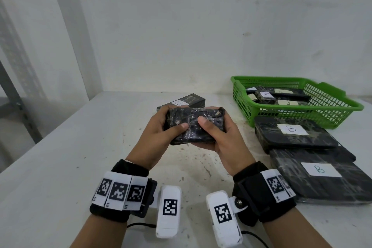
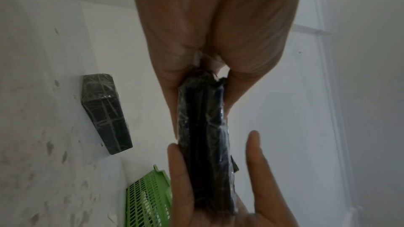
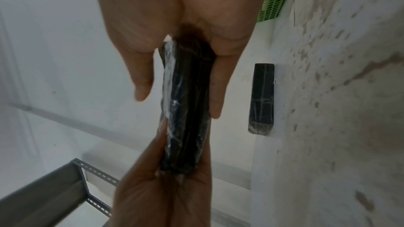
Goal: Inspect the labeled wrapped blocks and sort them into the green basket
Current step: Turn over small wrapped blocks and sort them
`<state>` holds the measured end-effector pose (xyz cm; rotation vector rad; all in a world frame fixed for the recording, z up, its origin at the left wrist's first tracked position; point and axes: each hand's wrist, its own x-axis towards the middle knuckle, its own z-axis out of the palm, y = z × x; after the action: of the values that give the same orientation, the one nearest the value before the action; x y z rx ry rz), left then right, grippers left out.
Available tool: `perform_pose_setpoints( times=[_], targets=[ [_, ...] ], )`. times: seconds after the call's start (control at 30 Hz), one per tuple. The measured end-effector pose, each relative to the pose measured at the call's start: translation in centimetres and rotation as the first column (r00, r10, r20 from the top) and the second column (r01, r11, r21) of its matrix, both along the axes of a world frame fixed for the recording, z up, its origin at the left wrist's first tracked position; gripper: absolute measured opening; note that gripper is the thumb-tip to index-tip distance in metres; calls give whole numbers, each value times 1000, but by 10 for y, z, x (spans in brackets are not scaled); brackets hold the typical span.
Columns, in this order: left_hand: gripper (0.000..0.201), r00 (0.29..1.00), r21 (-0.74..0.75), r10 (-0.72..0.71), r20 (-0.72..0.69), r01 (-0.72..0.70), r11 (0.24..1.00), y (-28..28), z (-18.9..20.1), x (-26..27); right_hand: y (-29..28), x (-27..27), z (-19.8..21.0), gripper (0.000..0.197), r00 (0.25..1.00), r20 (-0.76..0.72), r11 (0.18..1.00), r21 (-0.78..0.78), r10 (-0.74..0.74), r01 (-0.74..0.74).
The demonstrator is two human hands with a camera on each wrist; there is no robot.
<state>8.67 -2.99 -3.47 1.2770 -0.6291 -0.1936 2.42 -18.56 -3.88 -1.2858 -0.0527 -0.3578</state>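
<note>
Both hands hold one black plastic-wrapped block (image 1: 193, 125) up over the middle of the table. My left hand (image 1: 161, 129) grips its left end, thumb on the near face. My right hand (image 1: 219, 137) grips the right end the same way. No label shows on the face turned to me. Each wrist view looks along the block's edge (image 2: 203, 144) (image 3: 186, 110), held between thumb and fingers. The green basket (image 1: 340, 110) stands at the back right with several wrapped blocks, two showing "A" labels (image 1: 264, 94).
A block labelled "B" (image 1: 182, 101) lies on the table just behind my hands. Two larger flat "B" blocks (image 1: 291, 133) (image 1: 322, 177) lie at the right, in front of the basket. A grey metal rack (image 1: 12, 90) stands beyond the table's left edge.
</note>
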Motion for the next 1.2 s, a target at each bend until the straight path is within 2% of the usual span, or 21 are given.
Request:
perform_pose_setpoints(
  times=[0.1, 0.27, 0.43, 0.53, 0.63, 0.7, 0.8, 0.9, 0.97, 1.03, 1.13, 1.2],
  targets=[
    [44, 1000, -56, 11, -29, -12, 998, 1, 1, 1, -2, 0, 1, 46, 999, 7, 999, -2, 43, -43],
    [51, 997, -85, 22, -69, -28, 996, 1, 2, -1, -2, 1, 1, 43, 998, 61, 998, 65, -30, 26],
    [54, 996, -112, 90, 9, -89, 990, 0, 2, 0, -7, -1, 5, 42, 997, 73, 998, 57, 35, -40],
    [55, 991, -148, 119, 60, -109, 983, 1, 1, 0, -6, 2, 1, 45, 996, 88, 1000, 15, 4, -6],
    [58, 991, -179, 95, 89, -78, 981, 3, 1, 2, -7, 4, 3, 54, 999, 21, 997, 68, 28, -29],
    [61, 994, -203, 65, 93, -44, 978, 4, 1, 2, -9, 3, 5, 63, 991, -73, 985, 141, 109, -98],
    [59, 990, -221, 95, 108, -69, 973, 6, 4, 2, -8, 2, 8, 64, 975, -124, 969, 184, 187, -163],
    [59, 987, -197, 139, 86, -119, 973, 6, 6, 1, -8, 3, 6, 44, 994, -19, 975, 198, 105, -99],
    [60, 995, -170, 101, -17, -102, 980, 3, 7, -2, -9, 3, 6, 35, 995, 54, 977, 190, 86, -94],
    [56, 993, -117, 95, -75, -103, 988, 1, 6, -3, -7, 2, 5, 34, 989, 111, 981, 160, 95, -112],
    [47, 984, 19, 172, -55, -171, 985, 0, 7, -4, -5, 0, 4, 35, 979, 184, 985, 129, 91, -116],
    [43, 985, 30, 168, -39, -167, 985, 0, 7, -4, -6, 0, 5, 37, 978, 199, 990, 110, 70, -93]
  ],
)
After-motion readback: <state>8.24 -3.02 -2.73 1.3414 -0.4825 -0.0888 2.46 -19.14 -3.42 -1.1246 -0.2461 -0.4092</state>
